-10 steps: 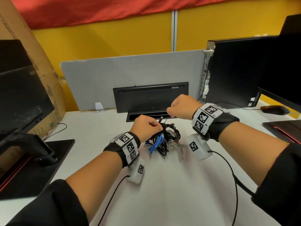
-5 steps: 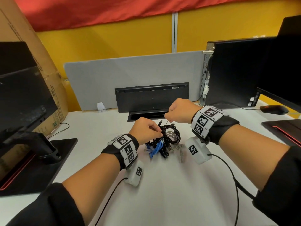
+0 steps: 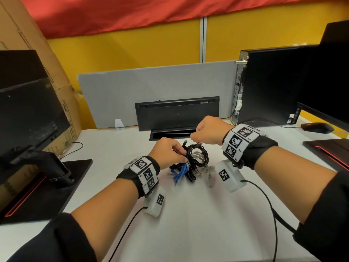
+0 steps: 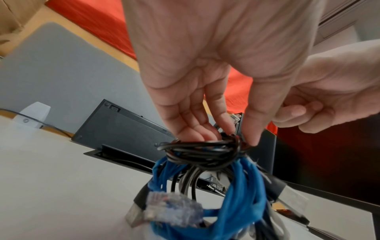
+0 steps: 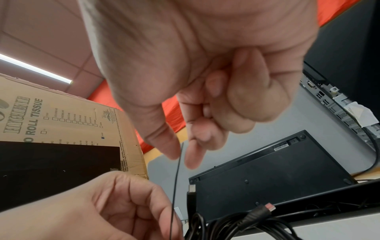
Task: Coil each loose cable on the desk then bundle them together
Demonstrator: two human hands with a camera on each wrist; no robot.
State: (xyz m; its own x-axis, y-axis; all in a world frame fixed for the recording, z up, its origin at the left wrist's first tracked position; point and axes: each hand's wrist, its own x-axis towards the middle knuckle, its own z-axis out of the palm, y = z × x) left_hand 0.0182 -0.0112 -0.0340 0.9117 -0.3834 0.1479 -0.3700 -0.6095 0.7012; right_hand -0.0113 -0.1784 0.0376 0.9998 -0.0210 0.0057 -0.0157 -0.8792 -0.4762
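Note:
A bundle of coiled cables point(image 3: 190, 163), black, blue and grey, sits mid-desk. My left hand point(image 3: 168, 153) pinches its top, where black cable point(image 4: 201, 152) wraps round the blue coils point(image 4: 240, 186). A clear network plug point(image 4: 172, 211) hangs in front. Just above and to the right, my right hand point(image 3: 205, 132) pinches a thin black tie point(image 5: 176, 177) between thumb and forefinger; the tie runs straight down to the bundle beside my left hand point(image 5: 102, 211). A USB plug point(image 5: 191, 193) and a red-tipped plug point(image 5: 265, 209) stick up from the black coils.
A black keyboard point(image 3: 177, 112) leans on the grey divider point(image 3: 151, 82) behind an open cable slot point(image 3: 170, 134). A monitor base point(image 3: 37, 186) lies left, a PC tower point(image 3: 268, 86), a mouse point(image 3: 317, 127) and another base point(image 3: 332, 150) right. A cardboard box point(image 3: 62, 91) stands far left.
My right hand has stayed above the bundle, still pulling the thin tie upward. My left hand keeps its grip on the top of the bundle, which has shifted slightly.

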